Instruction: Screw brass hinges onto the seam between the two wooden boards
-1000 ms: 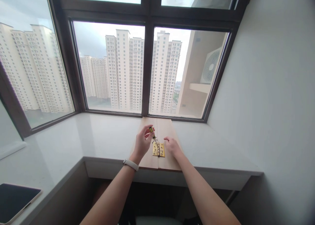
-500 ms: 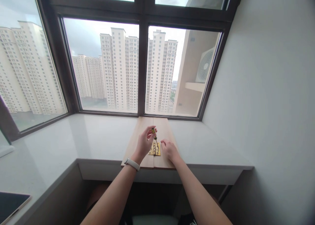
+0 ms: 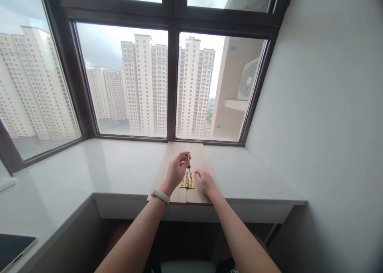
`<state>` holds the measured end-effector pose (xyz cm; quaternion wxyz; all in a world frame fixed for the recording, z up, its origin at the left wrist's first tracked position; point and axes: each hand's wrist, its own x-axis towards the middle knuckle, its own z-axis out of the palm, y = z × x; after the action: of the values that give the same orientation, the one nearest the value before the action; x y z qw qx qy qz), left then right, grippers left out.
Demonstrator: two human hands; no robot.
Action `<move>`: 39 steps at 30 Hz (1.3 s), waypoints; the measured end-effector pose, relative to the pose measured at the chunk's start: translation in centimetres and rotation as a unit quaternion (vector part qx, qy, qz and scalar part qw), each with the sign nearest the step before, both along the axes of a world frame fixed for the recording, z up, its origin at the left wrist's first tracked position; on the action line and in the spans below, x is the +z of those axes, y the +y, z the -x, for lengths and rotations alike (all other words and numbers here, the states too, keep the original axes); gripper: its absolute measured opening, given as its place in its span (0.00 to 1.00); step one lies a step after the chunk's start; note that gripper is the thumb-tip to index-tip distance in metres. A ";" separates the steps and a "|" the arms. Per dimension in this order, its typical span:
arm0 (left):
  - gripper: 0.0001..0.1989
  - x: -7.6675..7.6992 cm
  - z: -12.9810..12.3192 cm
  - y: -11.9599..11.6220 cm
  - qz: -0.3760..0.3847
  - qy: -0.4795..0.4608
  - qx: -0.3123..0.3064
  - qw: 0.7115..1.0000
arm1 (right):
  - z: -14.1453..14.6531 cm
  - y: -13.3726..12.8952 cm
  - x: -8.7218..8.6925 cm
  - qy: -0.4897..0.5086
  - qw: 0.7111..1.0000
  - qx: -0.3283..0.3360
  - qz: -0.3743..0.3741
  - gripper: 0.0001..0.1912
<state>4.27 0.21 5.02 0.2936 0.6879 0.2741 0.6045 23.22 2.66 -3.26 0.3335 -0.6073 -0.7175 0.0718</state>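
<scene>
A screwdriver (image 3: 187,159) with a yellow and black handle is gripped in the fingers of my left hand (image 3: 174,171), its shaft slanting down to a brass-coloured hinge (image 3: 192,185). The hinge lies spread across the seam between two pale wooden boards, the left board (image 3: 175,151) and the right board (image 3: 199,155). Small screws seem to sit on its leaves, too tiny to tell apart. My right hand (image 3: 206,182) rests curled on the right board, just beside the hinge. Whatever is between its fingers, if anything, is hidden.
Both boards lie on a white window ledge (image 3: 125,167), their near ends at its front edge. Dark-framed windows (image 3: 172,85) rise behind, with a white wall (image 3: 323,105) on the right. A tablet-like device (image 3: 14,251) lies at the lower left.
The view has shifted very slightly. My left hand keeps the screwdriver over the hinge, its shaft tilted a little differently; my right hand stays in place.
</scene>
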 end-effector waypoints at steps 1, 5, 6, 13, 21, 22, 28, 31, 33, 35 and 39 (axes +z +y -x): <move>0.15 0.1 0.0 0.1 0.000 0.004 -0.005 1.000 | 0.0 0.0 0.0 0.001 1.000 0.001 -0.001 0.15; 0.16 0.5 -0.1 0.1 0.001 0.028 -0.043 0.999 | 0.0 0.0 0.0 0.008 1.000 0.003 0.000 0.15; 0.16 0.7 -0.1 0.0 0.001 0.037 -0.054 0.998 | 0.0 -0.1 0.0 0.009 1.000 0.004 0.000 0.15; 0.19 1.3 -0.4 0.0 -0.005 0.072 -0.053 0.996 | 0.0 -0.2 0.1 0.009 1.000 0.005 -0.002 0.15; 0.18 0.9 -0.6 0.2 -0.032 0.072 -0.019 0.997 | -0.1 -0.1 -0.2 0.007 1.000 0.005 -0.003 0.16; 0.19 0.9 -0.6 0.2 -0.039 0.076 -0.006 0.996 | -0.1 -0.1 -0.2 0.006 1.000 0.006 -0.004 0.16; 0.20 0.9 -0.7 0.1 -0.056 0.087 0.013 0.995 | -0.1 -0.1 -0.1 0.001 1.000 0.010 -0.011 0.16; 0.21 0.9 -0.7 0.2 -0.038 0.065 -0.027 0.997 | 0.0 -0.2 0.0 -0.009 1.000 0.011 -0.012 0.16; 0.21 0.9 -0.7 0.3 -0.019 0.054 -0.045 0.997 | 0.0 -0.3 0.1 -0.014 1.000 0.012 -0.010 0.16; 0.19 1.0 -0.8 0.2 -0.007 0.049 -0.058 0.997 | 0.0 -0.4 0.2 -0.013 1.000 0.011 -0.009 0.16; 0.16 1.2 -1.0 -0.2 -0.010 0.046 -0.051 0.998 | 0.0 -0.3 0.1 -0.008 1.000 0.010 -0.014 0.15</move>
<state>5.25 0.05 6.21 0.3045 0.7307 0.2461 0.5593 23.24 2.32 -3.17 0.3353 -0.5961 -0.7270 0.0606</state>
